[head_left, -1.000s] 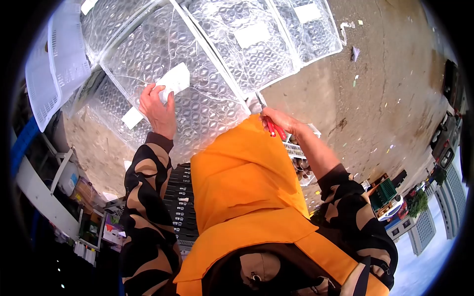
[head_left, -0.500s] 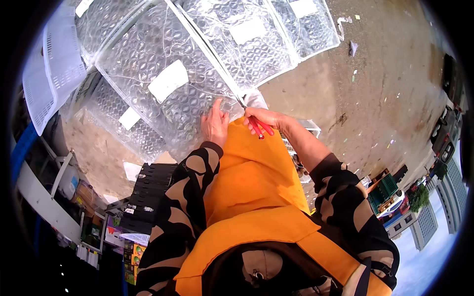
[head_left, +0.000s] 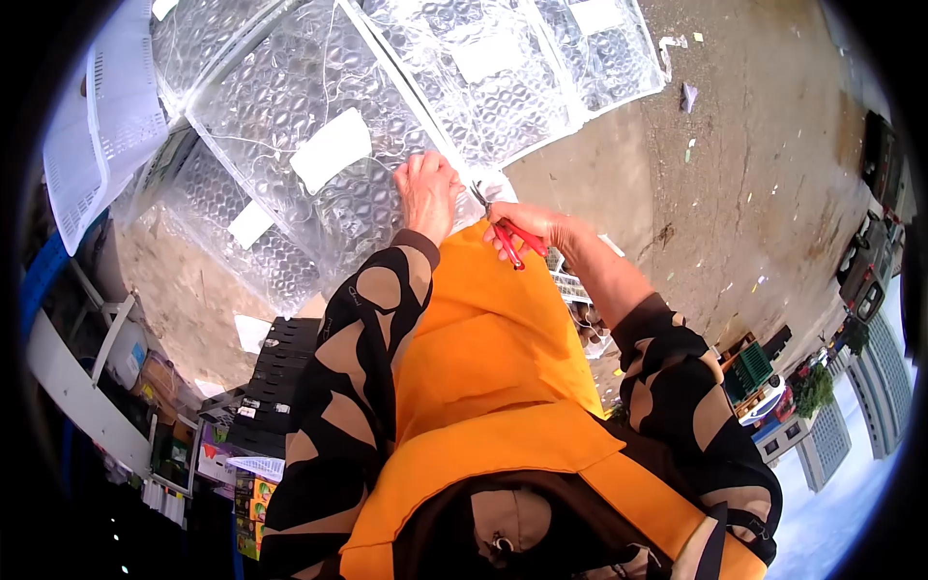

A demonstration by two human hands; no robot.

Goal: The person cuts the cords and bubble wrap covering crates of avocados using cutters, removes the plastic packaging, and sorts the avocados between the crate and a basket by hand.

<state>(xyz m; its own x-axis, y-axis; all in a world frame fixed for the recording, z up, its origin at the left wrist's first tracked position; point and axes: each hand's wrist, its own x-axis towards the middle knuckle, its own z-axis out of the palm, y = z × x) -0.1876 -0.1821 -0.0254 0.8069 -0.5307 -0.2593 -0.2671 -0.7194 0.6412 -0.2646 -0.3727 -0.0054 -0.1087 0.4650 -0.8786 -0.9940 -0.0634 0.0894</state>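
My right hand (head_left: 522, 224) is wrapped round red-handled pliers (head_left: 528, 242). Their dark metal jaws point away from me, close to the lower corner of a bubble-wrapped package (head_left: 372, 101). To the left of the jaws, my left hand (head_left: 427, 196) rests on that package near its edge. Its fingers are curled in; what lies under them is hidden. Thin white string runs across the wrap, and a white paper label (head_left: 331, 151) sits on top.
More bubble-wrapped packages (head_left: 488, 106) lie alongside. A white plastic basket (head_left: 101, 126) stands at the left, black crates (head_left: 274, 377) at the lower left. Litter is scattered over the concrete ground (head_left: 735, 193); parked vehicles (head_left: 860, 242) line the far right.
My left hand has moved forward and its outstretched fingers have curled. The right hand has shifted slightly to the right with the pliers, and their jaws show more plainly.
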